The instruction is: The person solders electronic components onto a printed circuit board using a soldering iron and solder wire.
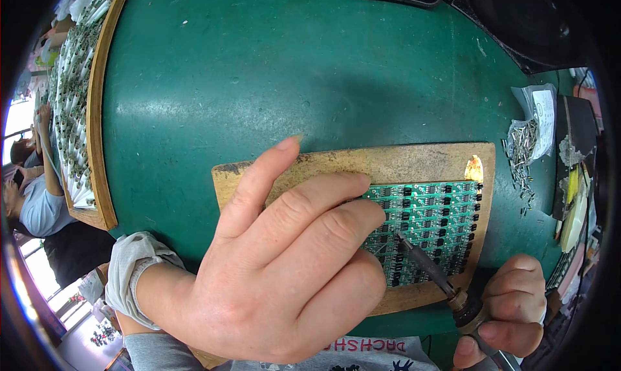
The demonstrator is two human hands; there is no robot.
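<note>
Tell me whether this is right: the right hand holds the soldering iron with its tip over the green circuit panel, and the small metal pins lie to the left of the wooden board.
One part is wrong: the small metal pins lie to the right of the wooden board, as the head view shows. The right hand does hold the soldering iron with its tip over the green circuit panel.

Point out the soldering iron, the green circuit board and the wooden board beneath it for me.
Soldering iron [425, 263]: head view, on its dark shaft.
Green circuit board [435, 223]: head view, middle of its uncovered area.
Wooden board [394, 162]: head view, bare strip along its far edge.
</note>
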